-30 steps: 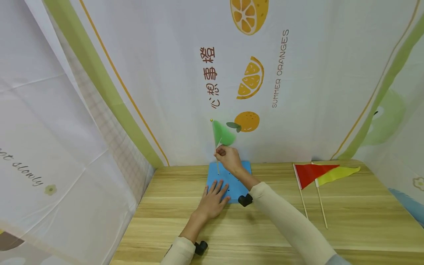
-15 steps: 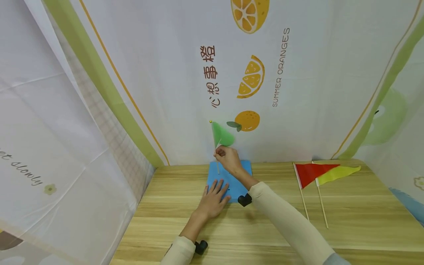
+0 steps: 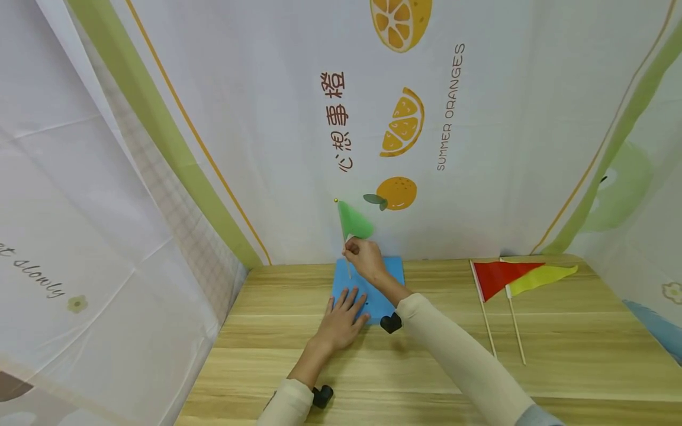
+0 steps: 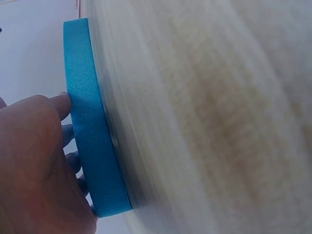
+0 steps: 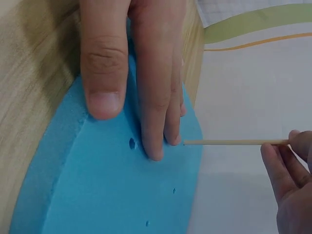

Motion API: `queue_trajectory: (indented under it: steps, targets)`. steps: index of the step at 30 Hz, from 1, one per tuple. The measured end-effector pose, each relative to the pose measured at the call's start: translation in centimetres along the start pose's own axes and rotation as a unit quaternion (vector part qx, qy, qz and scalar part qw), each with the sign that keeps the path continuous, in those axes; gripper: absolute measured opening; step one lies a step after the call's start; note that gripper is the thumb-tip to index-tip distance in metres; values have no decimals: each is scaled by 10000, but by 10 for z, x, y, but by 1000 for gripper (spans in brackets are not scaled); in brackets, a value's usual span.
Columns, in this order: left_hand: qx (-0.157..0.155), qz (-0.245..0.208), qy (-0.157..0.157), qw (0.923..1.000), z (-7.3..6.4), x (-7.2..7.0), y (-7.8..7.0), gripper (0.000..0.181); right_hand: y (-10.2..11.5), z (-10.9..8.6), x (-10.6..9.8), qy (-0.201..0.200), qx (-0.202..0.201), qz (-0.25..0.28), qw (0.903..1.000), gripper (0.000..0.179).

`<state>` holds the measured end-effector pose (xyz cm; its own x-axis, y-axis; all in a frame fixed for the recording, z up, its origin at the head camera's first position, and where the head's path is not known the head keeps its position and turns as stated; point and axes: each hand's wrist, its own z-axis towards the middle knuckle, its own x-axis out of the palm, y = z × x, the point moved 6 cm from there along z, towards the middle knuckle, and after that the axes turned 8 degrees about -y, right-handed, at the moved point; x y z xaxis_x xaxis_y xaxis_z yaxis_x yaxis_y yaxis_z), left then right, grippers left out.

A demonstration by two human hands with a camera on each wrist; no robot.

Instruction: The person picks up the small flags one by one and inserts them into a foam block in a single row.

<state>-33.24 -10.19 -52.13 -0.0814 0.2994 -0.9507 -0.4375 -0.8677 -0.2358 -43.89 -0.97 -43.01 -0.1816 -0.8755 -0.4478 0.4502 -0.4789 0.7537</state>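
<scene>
In the head view my right hand (image 3: 366, 260) pinches the thin wooden stick of a green pennant flag (image 3: 354, 221) between thumb and fingers. The stick leans a little to the left, a small gold bead at its top. Its lower end meets a blue foam board (image 3: 391, 290), as the right wrist view shows with the bare stick (image 5: 224, 142) right at the board's surface. My left hand (image 3: 341, 324) lies on the board's near-left part, fingers straight and spread. Its thumb is at the near edge in the left wrist view. Small holes (image 5: 132, 143) dot the board.
To the right, a red pennant flag (image 3: 501, 278) overlaps a yellow pennant flag (image 3: 549, 279); both lie on the wood-grain table (image 3: 426, 378). A white printed cloth (image 3: 277, 130) hangs behind the table's far edge. Another cloth (image 3: 106, 248) hangs at the left.
The green flag has come slightly down and its top has tilted a bit further left, with my right hand still pinching the stick. My left hand stays in place on the board.
</scene>
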Motion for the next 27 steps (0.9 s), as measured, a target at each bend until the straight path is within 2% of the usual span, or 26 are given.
queue_trajectory:
  steps: [6,14,27]
  targets:
    - [-28,-40,-5,10000,0,-1,-1,59,3,-1,0,-22,-74,-94,9999,15]
    - [25,-68,-48,10000,0,-3,-2,58,-1,-3,0,103,76,-244,9996,24]
    - [15,-72,-59,10000,-2,-2,-2,58,-4,-7,-14,-62,103,-214,9997,14]
